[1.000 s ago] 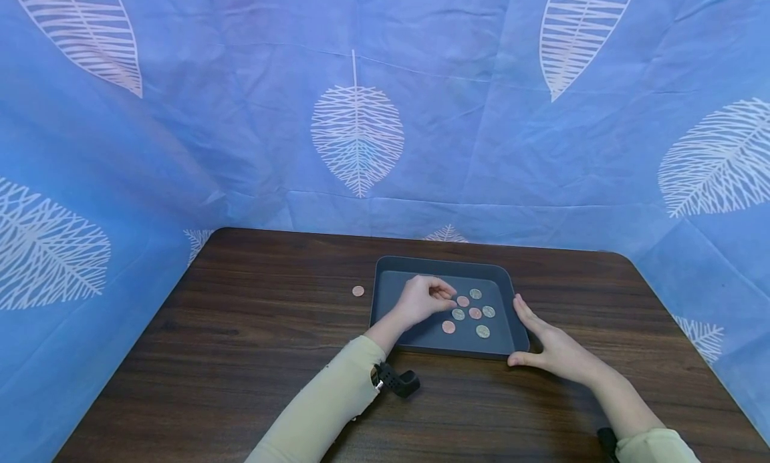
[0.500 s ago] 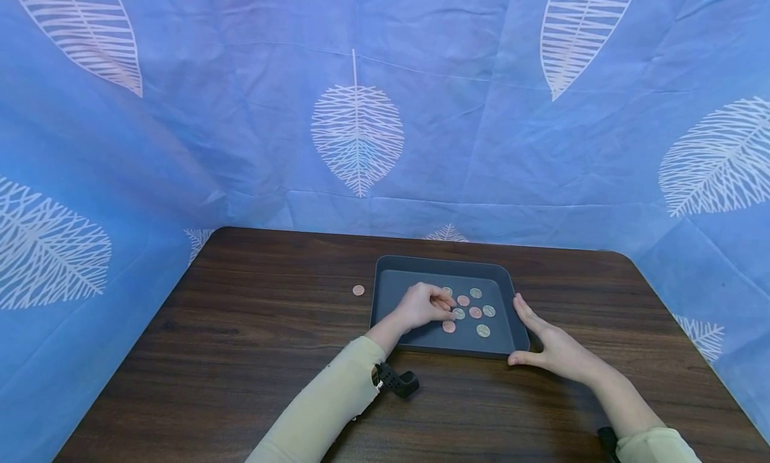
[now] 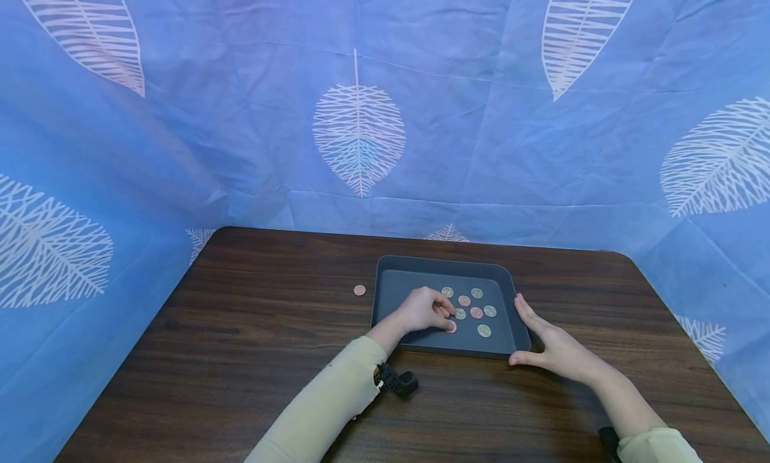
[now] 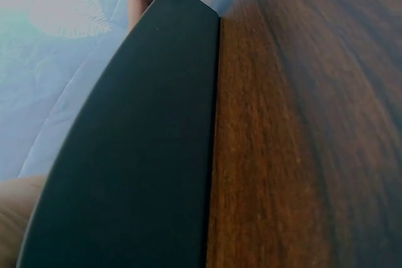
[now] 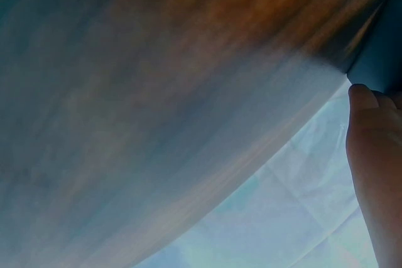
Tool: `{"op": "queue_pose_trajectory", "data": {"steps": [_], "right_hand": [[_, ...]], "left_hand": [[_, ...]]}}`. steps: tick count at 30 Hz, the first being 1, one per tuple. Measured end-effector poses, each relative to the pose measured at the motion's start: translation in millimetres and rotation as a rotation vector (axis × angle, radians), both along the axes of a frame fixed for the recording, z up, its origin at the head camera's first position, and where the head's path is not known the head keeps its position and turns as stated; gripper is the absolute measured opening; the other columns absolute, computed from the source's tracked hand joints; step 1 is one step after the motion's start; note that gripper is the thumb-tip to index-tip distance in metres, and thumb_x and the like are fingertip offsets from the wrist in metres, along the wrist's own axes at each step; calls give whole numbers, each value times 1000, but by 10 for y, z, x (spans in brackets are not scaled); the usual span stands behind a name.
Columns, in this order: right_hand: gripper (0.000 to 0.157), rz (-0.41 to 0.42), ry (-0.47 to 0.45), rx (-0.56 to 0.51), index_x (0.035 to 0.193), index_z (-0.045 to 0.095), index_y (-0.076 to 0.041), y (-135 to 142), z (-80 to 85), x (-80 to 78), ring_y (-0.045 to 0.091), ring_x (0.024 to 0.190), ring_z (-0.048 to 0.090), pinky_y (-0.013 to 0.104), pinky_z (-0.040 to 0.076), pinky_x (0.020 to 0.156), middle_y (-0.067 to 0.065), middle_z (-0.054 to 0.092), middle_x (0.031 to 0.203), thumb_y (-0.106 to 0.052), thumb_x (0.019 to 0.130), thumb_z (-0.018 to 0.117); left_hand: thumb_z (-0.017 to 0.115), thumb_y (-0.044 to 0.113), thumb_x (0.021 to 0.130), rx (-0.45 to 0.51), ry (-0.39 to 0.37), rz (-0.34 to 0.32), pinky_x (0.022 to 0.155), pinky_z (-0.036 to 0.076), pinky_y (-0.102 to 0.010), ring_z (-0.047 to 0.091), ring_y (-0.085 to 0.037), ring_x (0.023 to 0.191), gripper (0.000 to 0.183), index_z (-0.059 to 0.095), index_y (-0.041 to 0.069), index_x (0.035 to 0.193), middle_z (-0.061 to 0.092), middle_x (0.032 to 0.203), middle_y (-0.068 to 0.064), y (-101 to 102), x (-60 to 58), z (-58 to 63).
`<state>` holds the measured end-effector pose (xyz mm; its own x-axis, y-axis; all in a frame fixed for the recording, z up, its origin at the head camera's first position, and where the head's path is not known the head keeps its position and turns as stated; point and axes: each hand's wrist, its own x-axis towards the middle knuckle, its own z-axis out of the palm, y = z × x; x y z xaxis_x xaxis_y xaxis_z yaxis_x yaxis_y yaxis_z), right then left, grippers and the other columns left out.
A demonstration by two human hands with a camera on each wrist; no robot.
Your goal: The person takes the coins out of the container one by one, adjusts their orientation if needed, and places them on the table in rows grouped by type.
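Note:
In the head view my left hand [image 3: 424,311] is over the dark grey tray [image 3: 415,339], palm down. Its thumb tip overlaps a copper coin [image 3: 452,328], and the fingers bend loosely above a silver coin [image 3: 460,314]. More silver and copper coins lie flat nearby, including a silver coin [image 3: 448,292] beyond the fingertips and a copper coin [image 3: 464,301]. My right hand [image 3: 556,349] rests against the tray's right side, its thumb at the near corner and fingers straight along the edge. The right wrist view shows this hand [image 5: 377,149] at the tray's corner [image 5: 380,61].
One copper coin [image 3: 359,290] lies on the brown wooden table [image 3: 271,329], left of the tray. A blue cloth [image 3: 445,135] with white leaf prints hangs behind and beside the table. The tray's outer wall [image 4: 138,123] fills much of the left wrist view.
My left hand has moved slightly towards the near side, from the silver coins to the copper coin. A silver coin it covered is now visible. The right hand stays in place.

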<state>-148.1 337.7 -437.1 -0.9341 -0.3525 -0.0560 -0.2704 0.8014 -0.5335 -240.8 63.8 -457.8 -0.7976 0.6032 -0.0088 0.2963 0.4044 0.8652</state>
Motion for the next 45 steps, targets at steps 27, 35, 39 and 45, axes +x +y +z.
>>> {"op": "queue_pose_trajectory", "data": {"steps": [27, 35, 39, 45], "right_hand": [[108, 3, -2, 7, 154, 3, -9, 16, -28, -8, 54, 133, 21, 67, 32, 93, 24, 4, 156, -47, 80, 72], [108, 8, 6, 6, 154, 4, -8, 11, -18, -6, 54, 133, 21, 67, 33, 92, 24, 4, 156, -46, 80, 73], [108, 11, 10, 4, 154, 4, -8, 3, -2, -3, 54, 132, 22, 67, 34, 92, 24, 4, 156, -45, 80, 73], [108, 8, 4, 10, 154, 4, -7, -7, 12, -2, 54, 132, 23, 66, 34, 92, 24, 4, 156, -44, 80, 73]], "left_hand": [[81, 9, 77, -58, 58, -53, 56, 44, -17, 51, -4, 59, 11, 73, 7, 84, 58, 65, 7, 32, 10, -8], [81, 8, 76, -83, 60, -33, 58, 44, -16, 51, -4, 61, 13, 72, 6, 84, 58, 67, 6, 42, 20, -3], [82, 8, 76, -92, 65, -34, 58, 44, -16, 51, -4, 61, 12, 71, 7, 82, 57, 67, 6, 48, 21, -9], [82, 8, 75, -106, 75, -34, 59, 43, -16, 49, -4, 63, 15, 68, 8, 81, 55, 70, 6, 48, 14, -24]]}}
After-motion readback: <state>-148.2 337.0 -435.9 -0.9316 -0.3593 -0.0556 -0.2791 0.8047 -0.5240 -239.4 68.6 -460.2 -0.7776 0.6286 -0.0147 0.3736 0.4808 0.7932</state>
